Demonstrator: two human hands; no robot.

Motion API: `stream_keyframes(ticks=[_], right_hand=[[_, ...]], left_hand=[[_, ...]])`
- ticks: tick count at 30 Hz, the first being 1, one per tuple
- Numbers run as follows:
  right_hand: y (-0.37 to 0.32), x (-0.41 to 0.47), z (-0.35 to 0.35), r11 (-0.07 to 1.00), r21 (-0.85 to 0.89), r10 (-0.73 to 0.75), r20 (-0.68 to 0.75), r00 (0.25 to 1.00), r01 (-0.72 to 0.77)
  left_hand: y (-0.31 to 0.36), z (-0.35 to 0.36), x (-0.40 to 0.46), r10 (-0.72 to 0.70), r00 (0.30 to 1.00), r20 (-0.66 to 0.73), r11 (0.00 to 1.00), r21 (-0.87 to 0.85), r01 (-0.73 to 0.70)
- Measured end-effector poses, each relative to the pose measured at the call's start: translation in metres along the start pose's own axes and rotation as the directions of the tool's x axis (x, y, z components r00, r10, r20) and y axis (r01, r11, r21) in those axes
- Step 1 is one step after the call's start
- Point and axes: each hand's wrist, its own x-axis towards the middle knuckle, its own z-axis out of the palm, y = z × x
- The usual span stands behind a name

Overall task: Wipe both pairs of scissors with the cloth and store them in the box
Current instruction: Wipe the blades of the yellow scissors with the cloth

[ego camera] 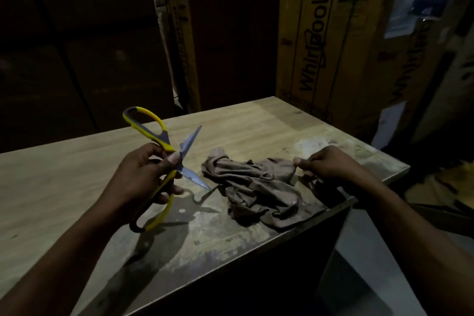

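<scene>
My left hand [143, 174] grips a pair of yellow-and-grey scissors [164, 159] near the pivot, above the table. Their blades are spread apart, one pointing up and right, the other down toward the cloth. A crumpled brown cloth [252, 187] lies on the wooden table [64, 182] to the right of the scissors. My right hand [325, 164] pinches the cloth's right edge between thumb and fingers. A second pair of scissors and a storage box are not in view.
The table's worn, stained right corner [359, 161] ends just beyond my right hand. Tall cardboard appliance cartons [331, 41] stand behind the table at the right, and dark cartons [77, 46] fill the back left. The room is dim.
</scene>
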Motion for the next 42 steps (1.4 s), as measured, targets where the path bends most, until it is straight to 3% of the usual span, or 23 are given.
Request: stream_keyframes(ticks=[4, 6, 7, 8, 10, 12, 14, 16, 18, 19, 20, 24, 26, 31, 34, 36, 38, 40, 42], right_hand=[[-0.026, 0.002, 0.012, 0.980, 0.188, 0.030, 0.170, 0.985, -0.062], [-0.046, 0.011, 0.016, 0.930, 0.365, -0.057, 0.057, 0.997, 0.032], [-0.058, 0.015, 0.012, 0.881, 0.452, -0.125, -0.071, 0.990, 0.143], [-0.072, 0.019, 0.005, 0.827, 0.478, -0.213, -0.220, 0.952, 0.296], [-0.103, 0.015, -0.010, 0.730, 0.345, -0.436, -0.431, 0.790, 0.591], [-0.128, -0.001, -0.014, 0.633, 0.147, -0.631, -0.471, 0.617, 0.760], [-0.134, -0.015, 0.000, 0.556, -0.031, -0.782, -0.357, 0.510, 0.831], [-0.123, -0.029, 0.021, 0.588, -0.062, -0.809, -0.069, 0.584, 0.807], [-0.107, -0.044, 0.033, 0.676, -0.132, -0.689, 0.234, 0.686, 0.725], [-0.101, -0.051, 0.033, 0.697, -0.161, -0.640, 0.301, 0.707, 0.699], [-0.096, -0.057, 0.031, 0.719, -0.144, -0.623, 0.299, 0.723, 0.680], [-0.091, -0.064, 0.022, 0.796, -0.111, -0.602, -0.032, 0.798, 0.595], [-0.090, -0.063, 0.025, 0.826, -0.139, -0.561, -0.114, 0.820, 0.546], [-0.113, -0.044, 0.025, 0.880, -0.239, -0.447, -0.121, 0.886, 0.411], [-0.136, -0.030, 0.042, 0.803, -0.493, -0.384, 0.000, 0.923, 0.334], [-0.147, -0.022, 0.052, 0.744, -0.552, -0.417, 0.056, 0.907, 0.376], [-0.156, -0.017, 0.052, 0.785, -0.434, -0.471, 0.046, 0.881, 0.442], [-0.166, -0.014, 0.057, 0.762, -0.320, -0.590, 0.015, 0.807, 0.563], [-0.177, -0.011, 0.079, 0.677, -0.213, -0.706, 0.080, 0.703, 0.704]], left_hand=[[-0.003, -0.005, 0.010, -0.004, 1.000, 0.023, 1.000, -0.018, 0.004], [-0.003, -0.013, 0.016, 0.004, 1.000, 0.007, 1.000, -0.029, -0.004], [-0.002, -0.019, 0.020, 0.015, 1.000, -0.009, 0.999, -0.033, -0.015], [-0.002, -0.024, 0.024, 0.027, 0.999, -0.027, 0.999, -0.037, -0.028], [-0.003, -0.037, 0.031, 0.052, 0.997, -0.062, 0.998, -0.043, -0.054], [-0.004, -0.049, 0.038, 0.065, 0.994, -0.084, 0.997, -0.045, -0.069], [-0.006, -0.057, 0.041, 0.078, 0.993, -0.090, 0.996, -0.035, -0.081], [-0.010, -0.062, 0.042, 0.096, 0.991, -0.095, 0.995, 0.000, -0.096], [-0.018, -0.064, 0.043, 0.114, 0.989, -0.093, 0.993, 0.032, -0.111], [-0.021, -0.064, 0.043, 0.119, 0.989, -0.087, 0.992, 0.043, -0.116], [-0.026, -0.064, 0.043, 0.122, 0.990, -0.077, 0.992, 0.053, -0.118], [-0.039, -0.059, 0.042, 0.100, 0.995, -0.007, 0.994, 0.052, -0.100], [-0.040, -0.056, 0.042, 0.105, 0.994, 0.037, 0.993, 0.045, -0.107], [-0.037, -0.053, 0.044, 0.124, 0.987, 0.100, 0.991, 0.031, -0.127], [-0.034, -0.051, 0.045, 0.131, 0.985, 0.111, 0.990, 0.030, -0.135], [-0.035, -0.052, 0.044, 0.135, 0.985, 0.111, 0.990, 0.022, -0.138], [-0.037, -0.056, 0.043, 0.138, 0.985, 0.101, 0.990, 0.017, -0.141], [-0.040, -0.065, 0.043, 0.138, 0.987, 0.081, 0.990, 0.011, -0.140], [-0.041, -0.076, 0.043, 0.136, 0.989, 0.063, 0.990, 0.016, -0.137]])
